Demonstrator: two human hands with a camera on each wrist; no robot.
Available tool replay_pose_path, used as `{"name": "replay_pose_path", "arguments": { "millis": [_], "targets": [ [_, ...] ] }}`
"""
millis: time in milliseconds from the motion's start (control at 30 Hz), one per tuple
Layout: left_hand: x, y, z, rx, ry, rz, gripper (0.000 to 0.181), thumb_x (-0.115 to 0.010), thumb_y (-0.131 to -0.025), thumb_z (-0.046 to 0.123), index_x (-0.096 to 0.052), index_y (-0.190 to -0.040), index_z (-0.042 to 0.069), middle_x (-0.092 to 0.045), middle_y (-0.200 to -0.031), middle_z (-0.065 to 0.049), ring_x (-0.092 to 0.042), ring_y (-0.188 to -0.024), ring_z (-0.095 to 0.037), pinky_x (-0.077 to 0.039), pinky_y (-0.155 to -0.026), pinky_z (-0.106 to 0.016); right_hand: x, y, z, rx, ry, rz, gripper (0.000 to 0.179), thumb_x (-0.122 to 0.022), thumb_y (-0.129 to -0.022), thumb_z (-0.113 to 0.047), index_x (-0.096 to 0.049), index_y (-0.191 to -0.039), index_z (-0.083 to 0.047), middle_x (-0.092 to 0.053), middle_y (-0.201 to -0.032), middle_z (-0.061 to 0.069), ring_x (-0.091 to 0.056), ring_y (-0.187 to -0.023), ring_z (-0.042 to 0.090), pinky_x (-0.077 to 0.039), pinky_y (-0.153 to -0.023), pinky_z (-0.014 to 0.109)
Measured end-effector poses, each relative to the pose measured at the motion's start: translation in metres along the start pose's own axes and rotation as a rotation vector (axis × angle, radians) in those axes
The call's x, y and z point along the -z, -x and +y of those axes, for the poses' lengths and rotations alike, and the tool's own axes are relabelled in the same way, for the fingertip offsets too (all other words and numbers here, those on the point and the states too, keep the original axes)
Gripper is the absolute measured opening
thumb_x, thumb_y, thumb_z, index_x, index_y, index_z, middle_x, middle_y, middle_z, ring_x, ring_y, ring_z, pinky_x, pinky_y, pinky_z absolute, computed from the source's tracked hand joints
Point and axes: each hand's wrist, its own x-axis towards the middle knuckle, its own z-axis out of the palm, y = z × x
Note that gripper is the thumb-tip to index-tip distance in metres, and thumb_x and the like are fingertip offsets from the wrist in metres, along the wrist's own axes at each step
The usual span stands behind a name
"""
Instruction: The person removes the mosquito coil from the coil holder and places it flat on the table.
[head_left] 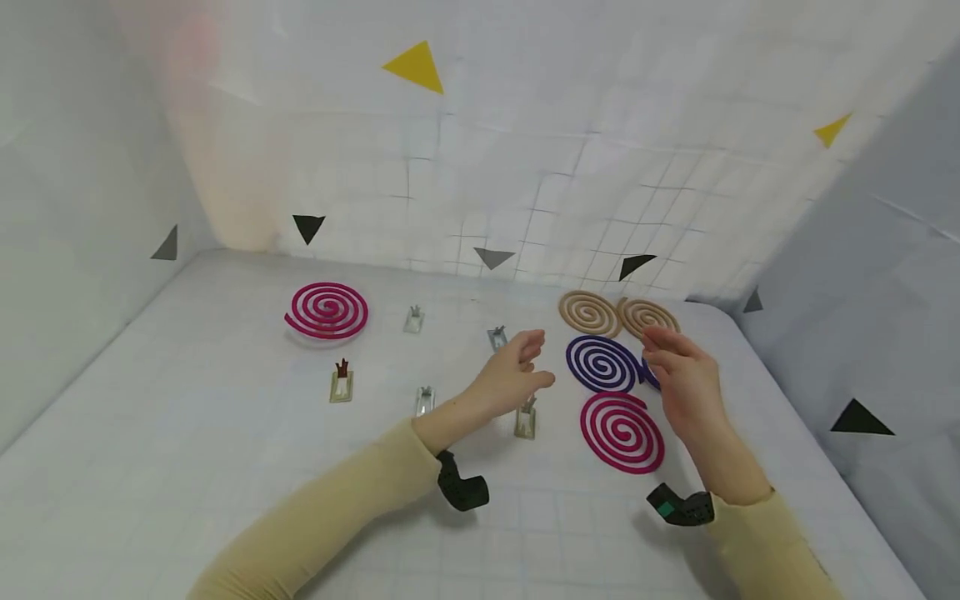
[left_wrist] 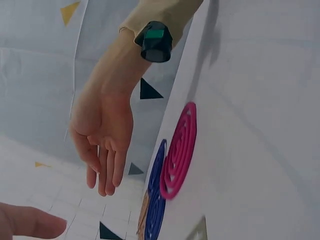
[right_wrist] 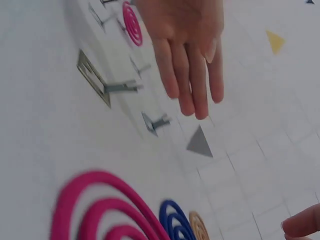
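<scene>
My left hand [head_left: 510,379] hovers over the middle of the table with its fingers loosely extended, holding nothing. Just below it is a metal coil stand [head_left: 525,423], and another coil stand [head_left: 497,337] shows past the fingers. At the right my right hand [head_left: 686,387], also holding nothing, is raised with relaxed fingers above the mosquito coils. Near it lie a pink mosquito coil [head_left: 622,430], a blue mosquito coil [head_left: 601,363] and two tan mosquito coils [head_left: 589,314]. A second blue coil [head_left: 649,375] is mostly hidden behind that hand.
At the far left lies another pink coil [head_left: 328,307]. More small metal stands sit mid-table, among them one with a brown tip [head_left: 341,386]. White sheet walls [head_left: 495,167] with yellow and dark triangles enclose the back and sides of the white table [head_left: 187,433].
</scene>
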Motion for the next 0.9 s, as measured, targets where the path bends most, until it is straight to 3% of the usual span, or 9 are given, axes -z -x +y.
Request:
{"name": "replay_pose_path", "arguments": {
  "millis": [233, 467, 667, 900],
  "targets": [
    [0.041, 0.026, -0.005, 0.012, -0.032, 0.042, 0.067, -0.061, -0.094, 0.005, -0.031, -0.154, 0.002, -0.035, -0.160, -0.014, -0.034, -0.147, -0.027, -0.033, -0.119, -0.037, -0.036, 0.014, -0.001, -0.036, 0.059, -0.122, 0.047, -0.043, -0.103, 0.000, -0.036, -0.149, -0.001, -0.050, -0.136, -0.004, -0.029, -0.150, 0.020, -0.025, -0.121, 0.026],
    [0.078, 0.054, -0.016, -0.001, -0.059, 0.064, 0.064, -0.058, -0.095, 0.003, -0.030, -0.153, -0.002, -0.033, -0.159, -0.020, -0.032, -0.148, -0.033, -0.031, -0.119, -0.041, -0.071, 0.018, 0.005, -0.014, 0.154, -0.156, 0.050, -0.042, -0.101, 0.003, -0.035, -0.150, 0.003, -0.039, -0.156, 0.017, -0.036, -0.147, 0.022, -0.034, -0.116, 0.025],
    [0.098, 0.071, -0.026, 0.003, -0.070, 0.109, 0.062, -0.057, -0.096, 0.001, -0.031, -0.152, -0.002, -0.032, -0.159, -0.022, -0.031, -0.148, -0.035, -0.031, -0.119, -0.043, -0.092, 0.023, 0.010, -0.006, 0.146, -0.176, 0.050, -0.044, -0.098, 0.006, -0.041, -0.148, 0.002, -0.044, -0.153, 0.013, -0.041, -0.144, 0.018, -0.035, -0.117, 0.029],
    [0.110, 0.079, -0.027, -0.007, -0.087, 0.147, 0.060, -0.057, -0.096, 0.001, -0.033, -0.151, -0.005, -0.035, -0.157, -0.025, -0.033, -0.146, -0.038, -0.032, -0.118, -0.045, -0.120, 0.026, 0.014, 0.008, 0.083, -0.221, 0.049, -0.044, -0.097, 0.008, -0.043, -0.146, 0.002, -0.046, -0.152, 0.012, -0.044, -0.142, 0.020, -0.035, -0.117, 0.031]
  ]
}}
